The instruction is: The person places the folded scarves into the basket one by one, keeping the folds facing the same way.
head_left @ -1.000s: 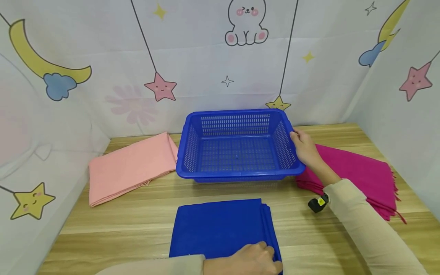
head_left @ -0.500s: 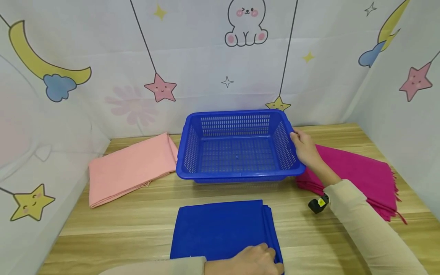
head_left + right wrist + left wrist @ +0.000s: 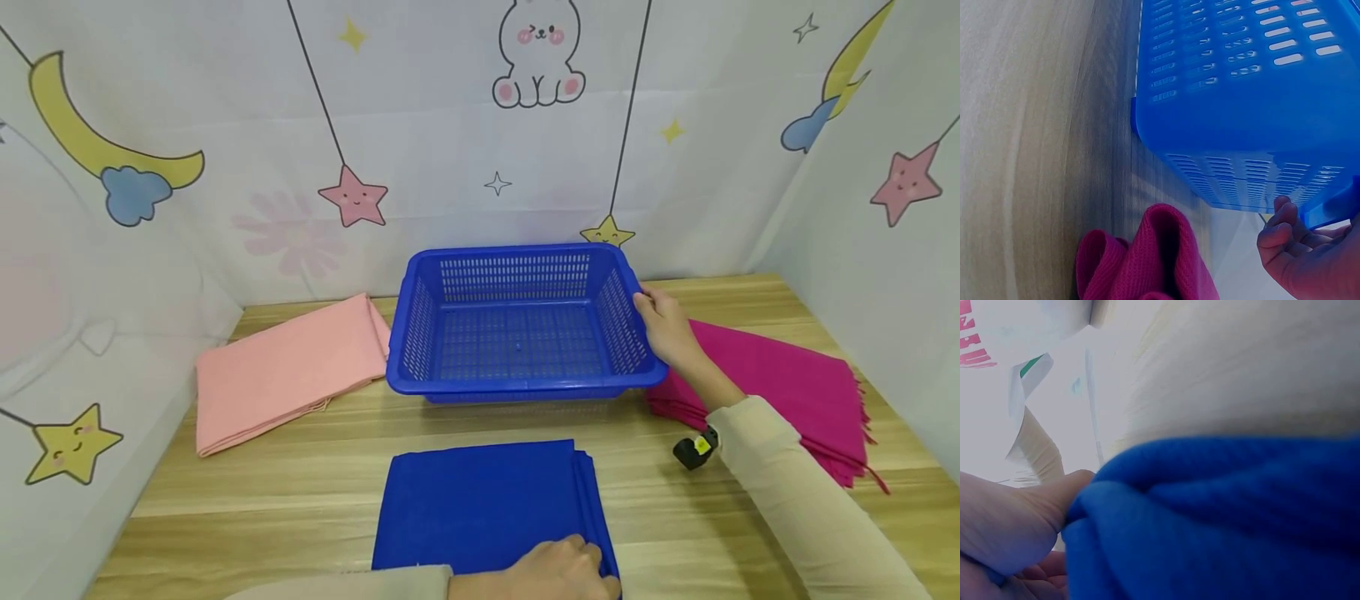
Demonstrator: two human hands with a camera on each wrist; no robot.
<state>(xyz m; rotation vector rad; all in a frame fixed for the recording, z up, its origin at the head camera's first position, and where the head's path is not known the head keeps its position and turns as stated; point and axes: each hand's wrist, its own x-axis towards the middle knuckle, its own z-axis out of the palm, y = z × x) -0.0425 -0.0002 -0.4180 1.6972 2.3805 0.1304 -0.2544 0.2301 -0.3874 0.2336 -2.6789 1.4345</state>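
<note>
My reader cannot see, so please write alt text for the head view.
A person's left hand grips a folded blue cloth near its right edge, while the right hand holds a blue plastic basket beyond it by the rim. On the table, a folded pink cloth lies left and a fringed magenta cloth right.

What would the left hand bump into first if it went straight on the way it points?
Beyond the blue cloth it grips, the left hand would cross some table, then probably meet the right sleeve first, though the sleeve's height above the table is unclear.
</note>
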